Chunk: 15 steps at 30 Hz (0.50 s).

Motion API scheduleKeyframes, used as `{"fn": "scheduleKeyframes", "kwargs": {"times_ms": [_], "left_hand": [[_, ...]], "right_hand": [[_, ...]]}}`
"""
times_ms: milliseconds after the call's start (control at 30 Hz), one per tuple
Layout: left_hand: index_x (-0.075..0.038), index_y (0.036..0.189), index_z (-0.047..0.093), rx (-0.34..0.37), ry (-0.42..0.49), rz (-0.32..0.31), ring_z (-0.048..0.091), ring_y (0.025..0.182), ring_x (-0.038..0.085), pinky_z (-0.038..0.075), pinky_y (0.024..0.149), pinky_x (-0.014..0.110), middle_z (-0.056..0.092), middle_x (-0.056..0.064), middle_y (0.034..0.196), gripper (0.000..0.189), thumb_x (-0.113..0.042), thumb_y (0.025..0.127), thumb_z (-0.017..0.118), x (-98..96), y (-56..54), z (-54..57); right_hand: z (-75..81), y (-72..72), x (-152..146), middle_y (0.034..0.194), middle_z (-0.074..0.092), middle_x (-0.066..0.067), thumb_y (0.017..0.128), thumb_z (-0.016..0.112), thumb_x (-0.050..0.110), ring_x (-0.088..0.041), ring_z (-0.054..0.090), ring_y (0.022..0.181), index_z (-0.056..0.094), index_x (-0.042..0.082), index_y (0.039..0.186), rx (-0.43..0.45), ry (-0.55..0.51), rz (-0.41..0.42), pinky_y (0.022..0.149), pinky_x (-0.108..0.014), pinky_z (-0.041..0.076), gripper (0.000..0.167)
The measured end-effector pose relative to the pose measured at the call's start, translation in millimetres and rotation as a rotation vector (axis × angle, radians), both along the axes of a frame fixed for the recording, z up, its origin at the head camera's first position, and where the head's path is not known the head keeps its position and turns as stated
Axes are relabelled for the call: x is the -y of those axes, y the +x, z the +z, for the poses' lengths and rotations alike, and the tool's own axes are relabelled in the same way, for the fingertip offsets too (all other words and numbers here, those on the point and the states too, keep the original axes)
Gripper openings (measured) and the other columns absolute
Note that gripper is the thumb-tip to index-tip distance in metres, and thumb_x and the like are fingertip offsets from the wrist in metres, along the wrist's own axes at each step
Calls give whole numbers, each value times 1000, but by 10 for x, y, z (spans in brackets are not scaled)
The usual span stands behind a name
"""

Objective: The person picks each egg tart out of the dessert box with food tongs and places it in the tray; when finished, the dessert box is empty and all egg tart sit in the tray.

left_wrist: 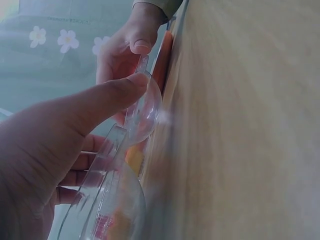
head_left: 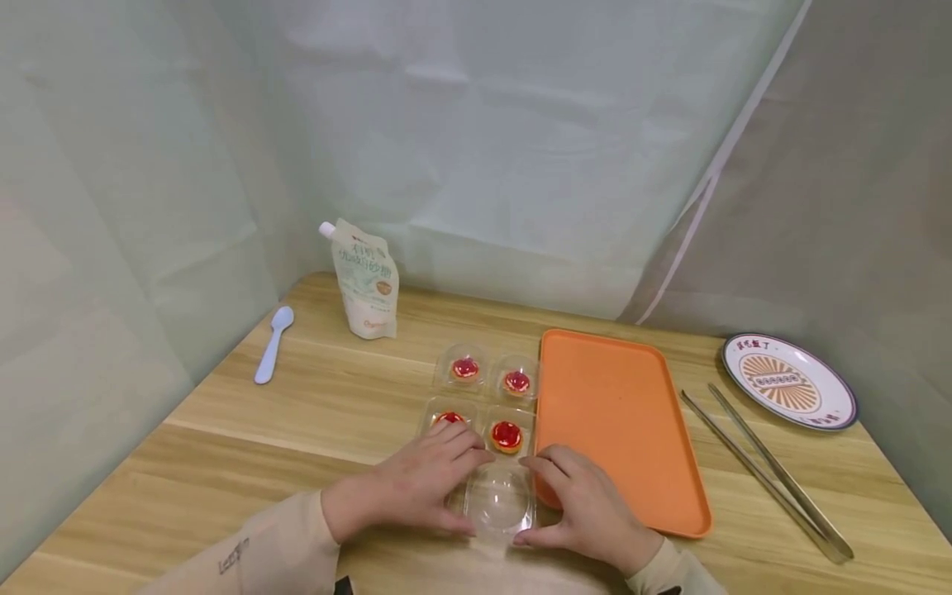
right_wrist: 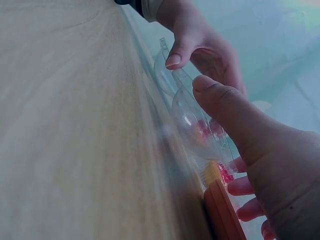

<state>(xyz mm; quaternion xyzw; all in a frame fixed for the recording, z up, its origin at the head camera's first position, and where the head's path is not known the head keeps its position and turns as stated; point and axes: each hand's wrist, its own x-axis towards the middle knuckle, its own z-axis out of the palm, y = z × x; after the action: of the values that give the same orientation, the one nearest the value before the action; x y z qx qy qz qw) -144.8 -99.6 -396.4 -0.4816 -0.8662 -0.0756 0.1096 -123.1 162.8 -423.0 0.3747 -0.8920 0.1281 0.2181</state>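
Observation:
A clear plastic domed lid (head_left: 500, 500) lies between my hands at the front of the table, its domes bulging towards the tabletop. My left hand (head_left: 420, 479) holds its left part, thumb along the near rim and fingers over the far side. From the right, my right hand (head_left: 587, 508) grips the lid's edge between thumb and fingers. Just beyond sits a clear plastic tray (head_left: 487, 387) with several red-topped tarts (head_left: 506, 437); my left fingers partly cover one of them. The left wrist view shows my left thumb (left_wrist: 137, 80) on the lid's rim.
An orange tray (head_left: 617, 421) stands right beside the tarts, close to my right hand. Long metal tongs (head_left: 773, 479) and an oval plate (head_left: 788, 382) lie farther right. At the back left are a spouted pouch (head_left: 366, 281) and a pale blue spoon (head_left: 273, 345).

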Motion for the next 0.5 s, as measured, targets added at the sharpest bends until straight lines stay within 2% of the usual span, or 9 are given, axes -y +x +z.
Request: {"fn": "scheduleKeyframes", "kwargs": {"times_ms": [200,367,500], "left_hand": [[-14,129,55,7,1,-10,47,115,13,40,103,32,55,-4,118,82,-68,69,71,12,-14,23],[-14,130,55,-12,29,-11,47,115,12,40,103,32,55,-5,119,85,-70,67,70,28,-20,57],[-14,130,55,0,50,-2,47,117,14,39,105,34,55,-3,121,85,-68,67,72,43,-31,99]], "right_hand": [[15,-4,5,103,56,10,60,71,76,-6,54,89,62,18,118,-4,6,-16,76,-26,52,83],[33,-4,0,104,56,10,59,71,76,-6,55,91,61,18,121,-9,2,-17,77,-26,52,86],[75,-2,-24,105,57,9,58,73,74,-6,56,91,62,17,121,-24,-4,-18,76,-26,52,86]]}}
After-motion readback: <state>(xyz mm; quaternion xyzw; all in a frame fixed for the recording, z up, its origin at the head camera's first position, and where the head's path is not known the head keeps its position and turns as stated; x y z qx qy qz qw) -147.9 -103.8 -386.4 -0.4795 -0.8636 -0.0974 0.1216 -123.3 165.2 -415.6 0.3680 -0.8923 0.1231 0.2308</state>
